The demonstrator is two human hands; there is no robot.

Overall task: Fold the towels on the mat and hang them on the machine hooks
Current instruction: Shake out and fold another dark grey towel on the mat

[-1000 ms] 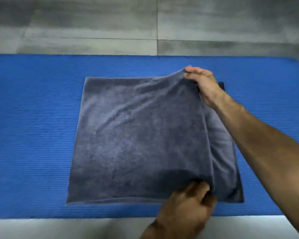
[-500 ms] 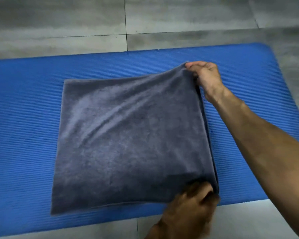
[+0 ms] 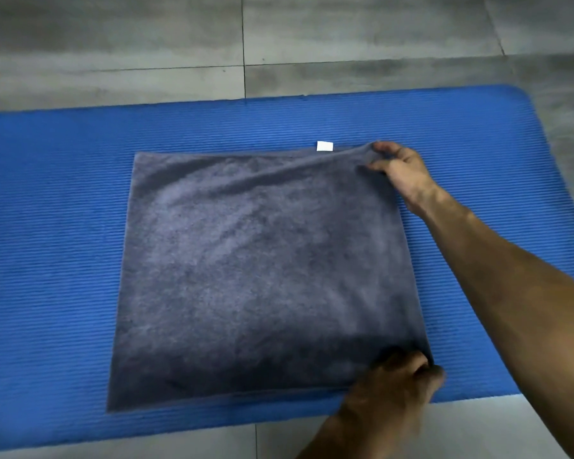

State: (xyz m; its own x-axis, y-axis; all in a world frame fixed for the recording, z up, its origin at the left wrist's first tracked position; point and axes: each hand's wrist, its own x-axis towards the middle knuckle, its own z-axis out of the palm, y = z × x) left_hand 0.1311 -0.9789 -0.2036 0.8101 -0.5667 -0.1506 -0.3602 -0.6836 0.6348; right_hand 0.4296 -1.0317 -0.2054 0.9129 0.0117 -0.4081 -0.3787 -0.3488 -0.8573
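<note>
Grey towel (image 3: 262, 266) lies flat on the blue mat (image 3: 47, 226); the right hand (image 3: 401, 170) pinches its far corner, the left hand (image 3: 395, 385) its near corner, likely squaring the fold.

Grey tiled floor (image 3: 345, 34) with dark grout lines, dimly lit.

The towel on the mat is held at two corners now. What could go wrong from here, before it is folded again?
1. The right hand lifts the far corner, and creases run across the towel; these may be folded in.
2. The left hand pinches the near corner close to the mat edge, so the towel might slide onto the floor.
3. The white tag may stay sticking out.
</note>
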